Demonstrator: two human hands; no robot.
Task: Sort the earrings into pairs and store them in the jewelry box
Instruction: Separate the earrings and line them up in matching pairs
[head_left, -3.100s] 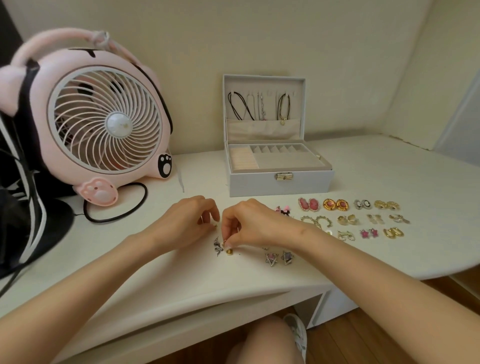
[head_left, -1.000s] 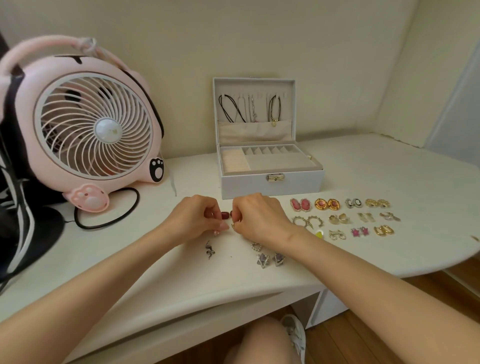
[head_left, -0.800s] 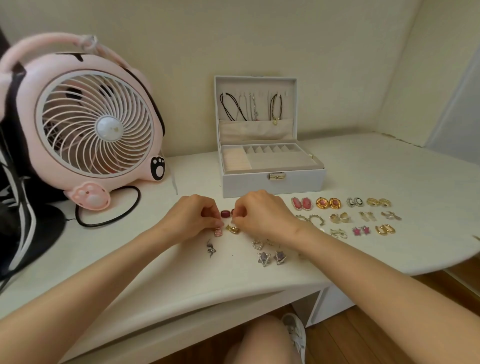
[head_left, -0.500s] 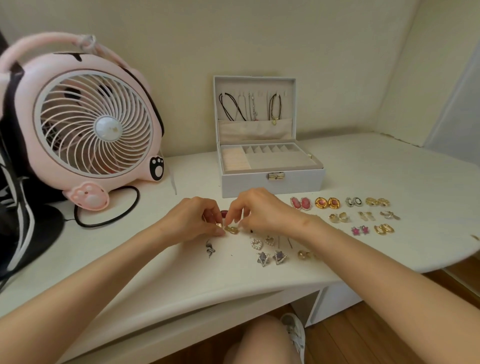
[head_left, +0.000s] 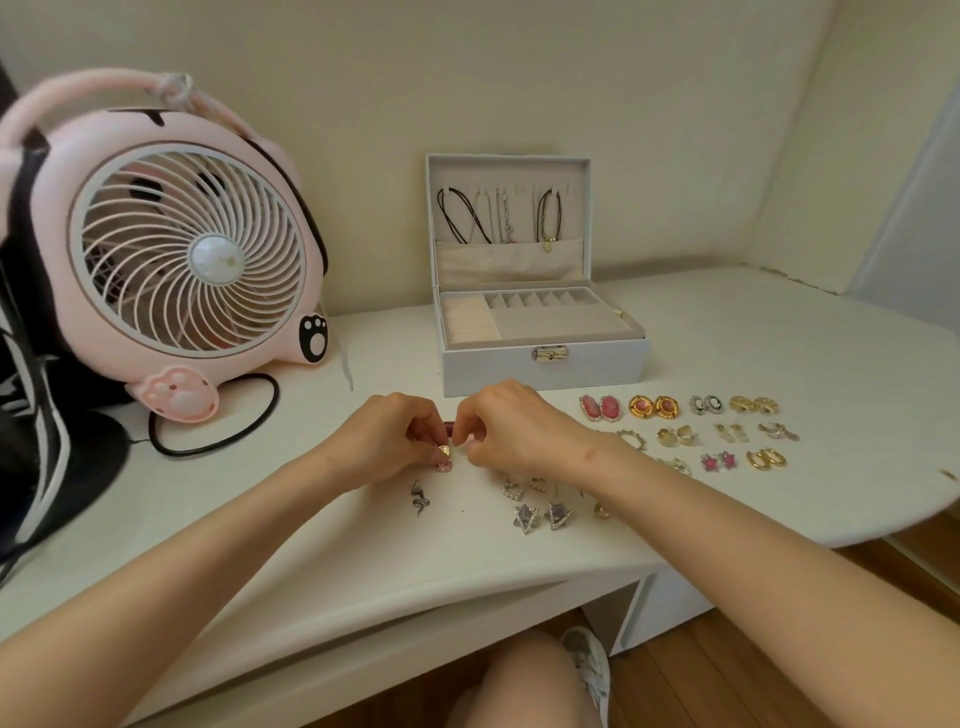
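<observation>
At the fingertips of the left hand (head_left: 387, 441), a small gold stud (head_left: 444, 451) is pinched in front of the box (head_left: 545, 364); the right hand (head_left: 519, 428) is curled close beside it, and whether anything is held there cannot be told. The stud is judged light, rigid and slick, easily flicked away, and is best taken by the edges of its face. Sorted pairs (head_left: 641, 406) are laid out further right.

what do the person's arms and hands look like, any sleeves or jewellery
Both forearms are bare, with no sleeves in view. Neither the left hand nor the right hand shows a ring, watch or bracelet. A small mark sits by the right wrist.
</observation>
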